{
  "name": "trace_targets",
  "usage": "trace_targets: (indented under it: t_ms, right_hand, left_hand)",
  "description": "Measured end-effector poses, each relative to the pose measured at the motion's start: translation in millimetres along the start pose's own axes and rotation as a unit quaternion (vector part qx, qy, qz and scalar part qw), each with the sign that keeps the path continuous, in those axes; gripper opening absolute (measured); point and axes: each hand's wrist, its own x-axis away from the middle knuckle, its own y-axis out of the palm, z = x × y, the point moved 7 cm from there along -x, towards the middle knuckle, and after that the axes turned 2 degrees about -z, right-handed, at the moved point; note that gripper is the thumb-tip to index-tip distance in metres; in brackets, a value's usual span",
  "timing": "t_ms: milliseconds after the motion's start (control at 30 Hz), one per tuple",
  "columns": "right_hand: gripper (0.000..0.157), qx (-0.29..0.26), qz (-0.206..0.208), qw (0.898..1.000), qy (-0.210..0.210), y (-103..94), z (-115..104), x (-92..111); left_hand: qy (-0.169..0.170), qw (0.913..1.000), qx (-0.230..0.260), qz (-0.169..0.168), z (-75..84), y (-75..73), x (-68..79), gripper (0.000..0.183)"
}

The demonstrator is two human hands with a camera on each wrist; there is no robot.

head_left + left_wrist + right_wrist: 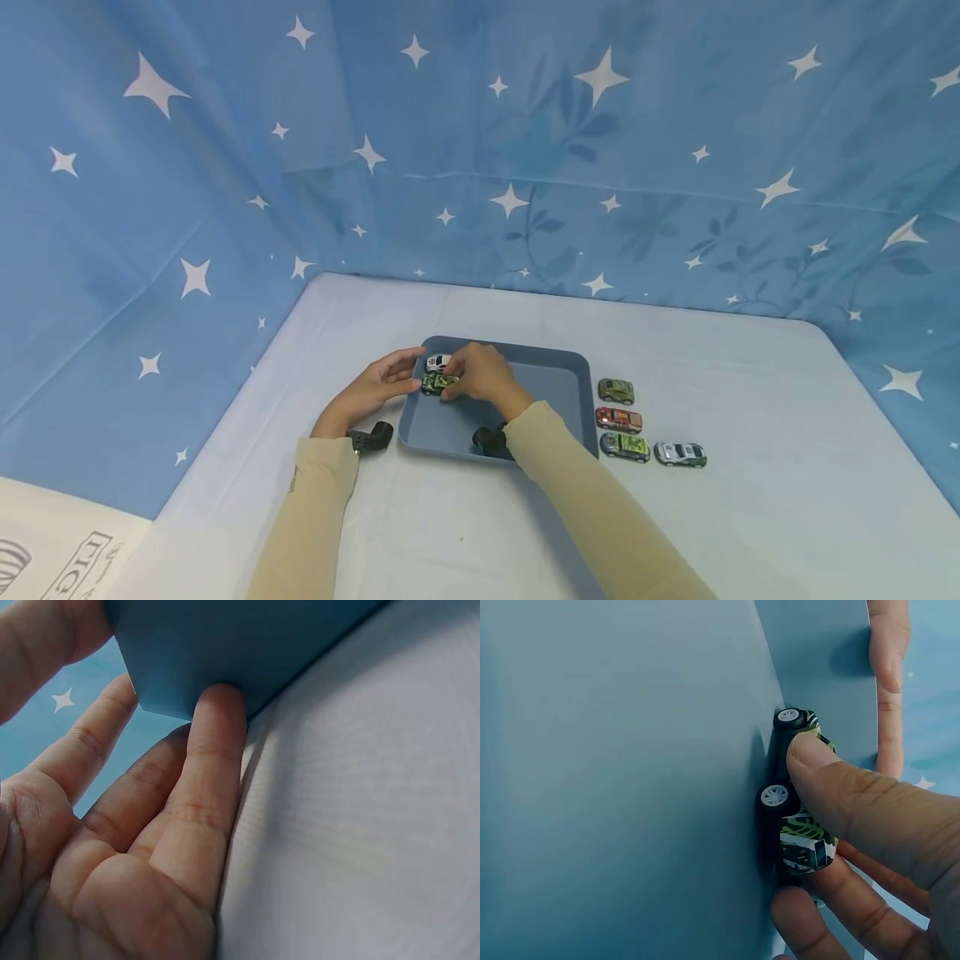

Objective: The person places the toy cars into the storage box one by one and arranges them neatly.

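My right hand (483,375) pinches a green-and-black camouflage toy car (806,832) between thumb and fingers. The car's wheels are against the floor of the blue-grey tray (536,400), near its left end. Right beside it, toward the back corner, stands a white toy car (437,362), partly hidden by the right hand. At the tray's left side, my left hand (375,387) touches the outer wall with its fingers stretched out. In the left wrist view a fingertip (219,701) presses on that wall, close to the white cloth.
Right of the tray, a camouflage toy car (617,390), a red one (618,419) and a green-yellow one (625,447) form a column. A silver-white toy car (680,454) lies beside the last. A blue starry curtain (465,233) hangs behind the white-covered table (427,533).
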Motion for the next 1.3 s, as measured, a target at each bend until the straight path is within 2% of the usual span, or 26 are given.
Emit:
trace_targets:
  t_ms: [400, 767, 1067, 1300]
  right_hand:
    - [0.031, -0.002, 0.003, 1.0, -0.021, -4.3, 2.0, 4.1]
    - [0.03, -0.05, 0.002, 0.997, -0.062, -15.8, 8.2, 10.5]
    - [0.037, -0.091, -0.025, 0.995, -0.042, -21.9, 22.8, 18.3]
    - [0.041, -0.108, -0.049, 0.992, -0.041, -27.0, 29.1, 26.9]
  left_hand:
    - [0.005, 1.0, 0.001, -0.007, 1.2, 0.7, 0.1, 0.07]
    - [0.007, 0.9999, 0.004, -0.009, -0.2, 0.8, -0.7, 0.069]
    - [0.014, 0.9999, 0.0, -0.01, 2.1, 1.5, 0.2, 0.069]
    - [0.014, 0.9998, 0.001, -0.01, 1.2, 1.7, 0.7, 0.069]
